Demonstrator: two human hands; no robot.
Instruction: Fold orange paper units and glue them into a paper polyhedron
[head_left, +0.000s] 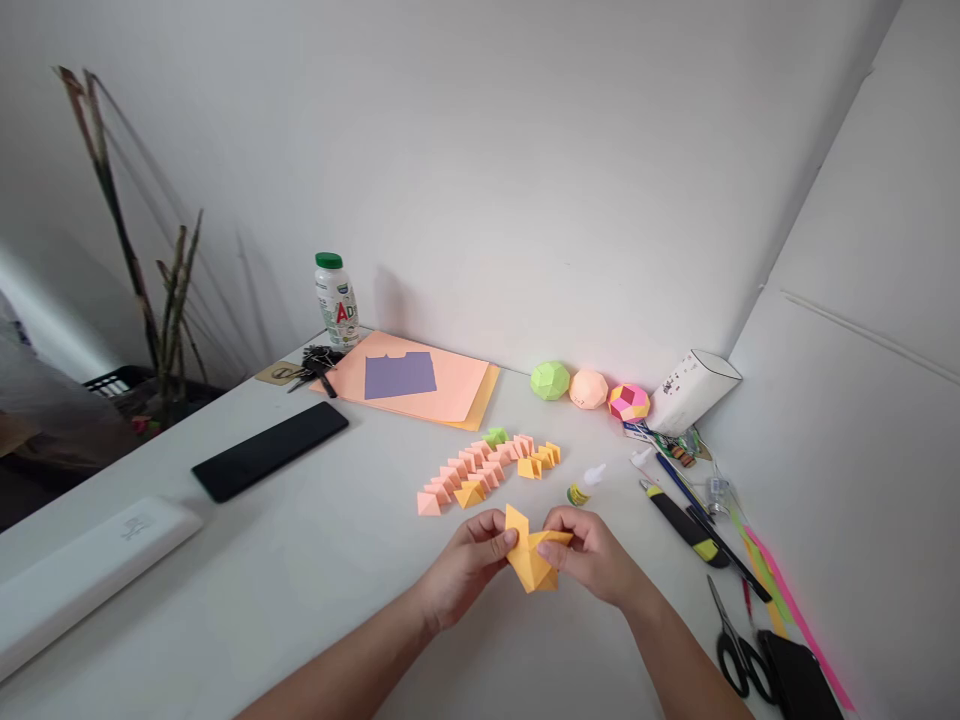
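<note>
Both of my hands pinch one folded orange paper piece just above the white table. My left hand grips its left side, my right hand its right side. Just beyond the hands lies a curved row of several small folded paper units, mostly pink, with some orange and one green. A small glue bottle lies on its side close behind my right hand.
Three paper balls, green, peach and pink-yellow, sit by the wall next to a white box. Paper sheets, a bottle, keys and phone lie left; knife, scissors right.
</note>
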